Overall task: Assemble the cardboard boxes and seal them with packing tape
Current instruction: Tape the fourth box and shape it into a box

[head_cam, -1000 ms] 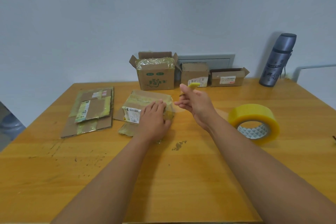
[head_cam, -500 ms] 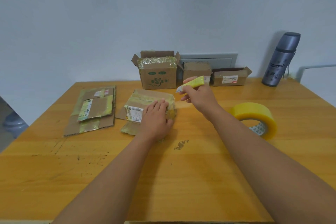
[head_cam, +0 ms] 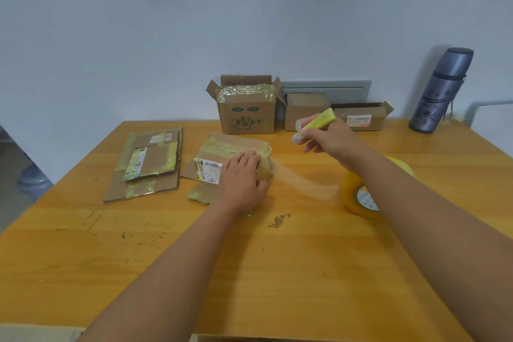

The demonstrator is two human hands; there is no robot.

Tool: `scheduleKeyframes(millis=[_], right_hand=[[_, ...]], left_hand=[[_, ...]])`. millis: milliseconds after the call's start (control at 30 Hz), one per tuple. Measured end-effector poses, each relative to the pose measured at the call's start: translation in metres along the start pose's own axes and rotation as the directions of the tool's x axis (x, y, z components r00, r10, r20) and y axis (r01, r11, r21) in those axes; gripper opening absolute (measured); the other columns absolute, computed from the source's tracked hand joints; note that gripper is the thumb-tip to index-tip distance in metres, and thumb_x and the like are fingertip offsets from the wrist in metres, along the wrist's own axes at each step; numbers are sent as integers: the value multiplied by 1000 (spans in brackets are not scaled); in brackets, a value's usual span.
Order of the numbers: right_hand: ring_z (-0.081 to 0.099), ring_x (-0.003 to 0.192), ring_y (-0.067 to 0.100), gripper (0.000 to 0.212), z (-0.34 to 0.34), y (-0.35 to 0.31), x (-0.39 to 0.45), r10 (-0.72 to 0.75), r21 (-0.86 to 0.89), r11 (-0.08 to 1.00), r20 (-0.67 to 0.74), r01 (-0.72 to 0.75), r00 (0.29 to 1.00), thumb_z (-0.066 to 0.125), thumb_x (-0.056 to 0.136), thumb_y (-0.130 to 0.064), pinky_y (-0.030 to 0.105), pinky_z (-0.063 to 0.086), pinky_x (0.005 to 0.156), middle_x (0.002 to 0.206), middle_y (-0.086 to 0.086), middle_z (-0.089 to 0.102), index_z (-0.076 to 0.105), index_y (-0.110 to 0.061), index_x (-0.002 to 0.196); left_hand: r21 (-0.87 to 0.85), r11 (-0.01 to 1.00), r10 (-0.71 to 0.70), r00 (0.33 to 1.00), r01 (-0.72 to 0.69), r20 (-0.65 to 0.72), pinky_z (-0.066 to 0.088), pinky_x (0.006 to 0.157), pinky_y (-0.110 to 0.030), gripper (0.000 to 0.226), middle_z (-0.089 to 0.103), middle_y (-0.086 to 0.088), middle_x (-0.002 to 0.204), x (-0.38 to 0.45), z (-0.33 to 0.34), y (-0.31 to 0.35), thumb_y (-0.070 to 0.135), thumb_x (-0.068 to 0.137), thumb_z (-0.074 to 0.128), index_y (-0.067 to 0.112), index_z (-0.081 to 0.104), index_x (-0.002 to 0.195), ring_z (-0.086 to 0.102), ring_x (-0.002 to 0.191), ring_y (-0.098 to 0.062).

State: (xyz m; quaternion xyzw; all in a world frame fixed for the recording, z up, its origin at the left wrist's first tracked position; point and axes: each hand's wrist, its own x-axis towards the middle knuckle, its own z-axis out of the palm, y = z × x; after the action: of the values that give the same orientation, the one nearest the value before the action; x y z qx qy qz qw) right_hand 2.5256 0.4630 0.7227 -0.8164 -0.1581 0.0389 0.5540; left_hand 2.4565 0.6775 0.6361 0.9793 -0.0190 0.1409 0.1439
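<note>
Head view: the left hand (head_cam: 242,178) lies flat, fingers straight and together, pressing on top of the small cardboard box (head_cam: 225,159) at the table's (head_cam: 194,272) centre. From the box's 3 o'clock edge a clear strip of tape (head_cam: 304,182) stretches toward 4 o'clock to the yellow tape roll (head_cam: 358,197), which stands on edge partly behind the right forearm. The right hand (head_cam: 329,139), at the box's 2 o'clock, curls its fingers round a yellow cutter (head_cam: 319,122), tip pointing down-left. Flattened cardboard (head_cam: 150,164) lies at 9 o'clock. Three open boxes (head_cam: 247,108) line the wall at 12 o'clock, a grey flask (head_cam: 441,91) at 2 o'clock.
</note>
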Motion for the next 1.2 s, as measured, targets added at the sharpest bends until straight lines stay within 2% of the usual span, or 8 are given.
scheduleKeyframes(millis=[133, 267, 500, 667, 833, 933, 1000, 1200], right_hand=[[73, 77, 20, 17, -1, -1, 16, -20, -18, 1000, 88, 21, 996, 68, 93, -20, 31, 57, 72, 89, 5, 76, 65, -19, 110], [73, 80, 20, 20, 1, -11, 34, -26, -68, 997, 259, 45, 966, 66, 95, -25, 34, 59, 79, 93, 7, 75, 65, -19, 114], [73, 97, 22, 38, 4, -23, 57, 86, -127, 992, 557, -17, 826, 56, 98, -40, 37, 58, 88, 106, 9, 75, 60, -18, 129], [72, 93, 27, 41, 1, -2, 53, 74, -4, 997, 493, -83, 867, 47, 100, -45, 40, 57, 88, 105, 14, 73, 61, -18, 128], [56, 69, 19, 36, -2, 1, 42, 30, 40, 998, 499, -58, 866, 48, 102, -38, 31, 52, 71, 74, 9, 59, 63, -14, 124], [55, 68, 20, 35, -3, 2, 39, 50, 62, 994, 490, -92, 870, 51, 102, -33, 32, 50, 70, 72, 10, 59, 67, -6, 117], [56, 68, 21, 33, -4, 3, 38, 68, 61, 992, 473, -110, 878, 47, 103, -28, 32, 50, 69, 71, 11, 61, 68, -5, 115], [57, 67, 21, 24, -11, 7, 42, 36, 12, 999, 429, -46, 903, 45, 103, -15, 32, 52, 67, 71, 11, 62, 61, -5, 117]], left_hand=[[11, 1000, 3, 1000, -3, -5, 6, 121, -37, 63, 24, 5, 162, 1, 0, -1, 40, 93, 50, 24, 31, 151, 14, 150, -17], [25, 1000, 13, 1000, -13, 0, 6, 120, -36, 64, 23, 6, 162, 3, 0, -2, 42, 93, 50, 24, 31, 151, 14, 150, -16], [23, 999, 26, 999, -25, -47, 9, 119, -34, 59, 31, 7, 159, 5, 4, -5, 39, 90, 54, 23, 41, 146, 20, 148, -16], [15, 1000, 21, 999, -21, -32, 13, 119, -38, 60, 34, 8, 158, 12, 3, -13, 38, 87, 53, 25, 42, 144, 19, 149, -16], [-8, 1000, -29, 998, 28, -55, 12, 119, -42, 61, 37, 9, 156, 17, 4, -15, 39, 83, 47, 26, 45, 142, 17, 149, -20], [-17, 998, -59, 997, 59, -45, 11, 120, -43, 55, 36, 9, 156, 20, 1, -19, 33, 88, 54, 28, 44, 143, 17, 149, -21], [-12, 998, -69, 997, 69, -35, 10, 120, -43, 55, 34, 10, 157, 21, 0, -23, 31, 90, 55, 29, 43, 144, 16, 149, -20], [-44, 998, -53, 998, 51, -42, 11, 118, -40, 54, 38, 9, 155, 22, 1, -27, 32, 89, 52, 27, 45, 142, 22, 146, -22]])
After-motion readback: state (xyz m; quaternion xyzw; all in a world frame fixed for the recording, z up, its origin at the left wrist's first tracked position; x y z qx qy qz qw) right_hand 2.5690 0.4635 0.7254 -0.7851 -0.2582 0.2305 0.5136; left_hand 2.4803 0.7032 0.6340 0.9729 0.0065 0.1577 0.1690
